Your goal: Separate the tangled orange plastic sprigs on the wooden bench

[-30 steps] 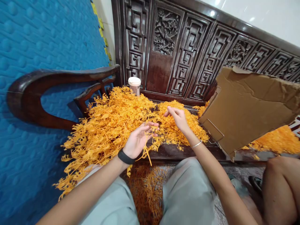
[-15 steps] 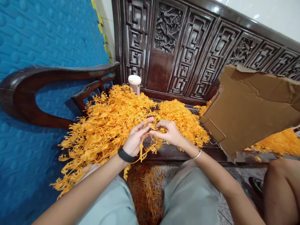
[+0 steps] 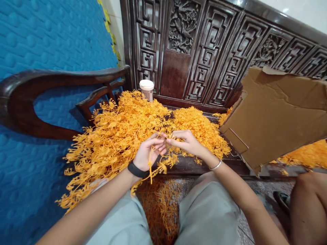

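My left hand (image 3: 149, 151), with a black band at the wrist, pinches an orange plastic strand (image 3: 150, 170) that hangs down from its fingers. My right hand (image 3: 186, 141) meets it fingertip to fingertip, thumb and forefinger closed on a small orange piece (image 3: 171, 136). Behind and left of both hands rises a large heap of branching orange pieces (image 3: 109, 139). A second, finer orange heap (image 3: 201, 127) lies just beyond my right hand on the dark wooden bench.
A lidded jar (image 3: 146, 90) stands behind the large heap. Cardboard (image 3: 278, 119) leans at the right, beside more orange pieces (image 3: 306, 154). The bench's curved armrest (image 3: 20, 102) is at left. Another person's knee (image 3: 309, 197) shows at lower right.
My right fingers have closed on the small piece at my left fingertips. My left hand has turned slightly and its fingers have curled, and the hanging strand has shifted left.
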`<state>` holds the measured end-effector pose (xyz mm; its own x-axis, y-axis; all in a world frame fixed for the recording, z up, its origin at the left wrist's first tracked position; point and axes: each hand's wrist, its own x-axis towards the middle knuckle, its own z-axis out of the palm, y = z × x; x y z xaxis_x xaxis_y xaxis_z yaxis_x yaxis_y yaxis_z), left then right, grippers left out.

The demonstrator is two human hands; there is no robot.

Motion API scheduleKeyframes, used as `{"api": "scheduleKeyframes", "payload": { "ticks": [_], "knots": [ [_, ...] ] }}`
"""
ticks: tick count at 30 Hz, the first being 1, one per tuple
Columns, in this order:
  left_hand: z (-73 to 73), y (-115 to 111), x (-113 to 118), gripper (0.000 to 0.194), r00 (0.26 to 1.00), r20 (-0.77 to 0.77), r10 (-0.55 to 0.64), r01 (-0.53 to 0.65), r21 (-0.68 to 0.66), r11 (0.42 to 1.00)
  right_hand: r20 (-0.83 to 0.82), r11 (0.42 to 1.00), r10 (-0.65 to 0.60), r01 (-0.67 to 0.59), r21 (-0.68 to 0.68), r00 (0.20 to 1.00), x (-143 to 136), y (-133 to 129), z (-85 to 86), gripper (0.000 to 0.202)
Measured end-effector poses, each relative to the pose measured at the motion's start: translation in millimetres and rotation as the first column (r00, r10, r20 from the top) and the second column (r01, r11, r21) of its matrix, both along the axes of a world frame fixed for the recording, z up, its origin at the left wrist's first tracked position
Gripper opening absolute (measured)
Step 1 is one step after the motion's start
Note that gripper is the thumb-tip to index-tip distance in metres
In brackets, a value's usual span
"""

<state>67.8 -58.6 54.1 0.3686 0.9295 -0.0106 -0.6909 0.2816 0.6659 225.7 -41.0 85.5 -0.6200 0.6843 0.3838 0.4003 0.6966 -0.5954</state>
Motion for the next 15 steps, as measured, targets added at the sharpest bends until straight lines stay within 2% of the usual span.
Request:
{"api": "scheduleKeyframes", "payload": {
  "ticks": [3, 7, 12, 15],
  "knots": [
    [3.1, 0, -2, 0.008, 0.997, 0.016, -0.080, 0.078, 0.072, 0.994, -0.021, 0.999, 0.004, -0.003, 0.041, 1.000, 3, 3, -0.2, 0.029],
    [5.3, 2, -3, 0.023, 0.993, 0.005, -0.120, 0.119, 0.085, 0.989, 0.004, 0.991, 0.015, -0.015, 0.130, 1.000, 2, 5, -2.9, 0.030],
    [2.7, 4, -1, 0.031, 0.987, -0.010, -0.157, 0.158, 0.049, 0.986, 0.101, 0.925, -0.129, 0.083, 0.371, 0.986, 1, 12, -12.4, 0.033],
    [0.8, 3, 2, 0.029, 0.980, -0.026, -0.198, 0.198, -0.006, 0.980, 0.136, 0.885, -0.206, 0.125, 0.449, 0.969, 2, 17, -16.2, 0.031]
  ]
}}
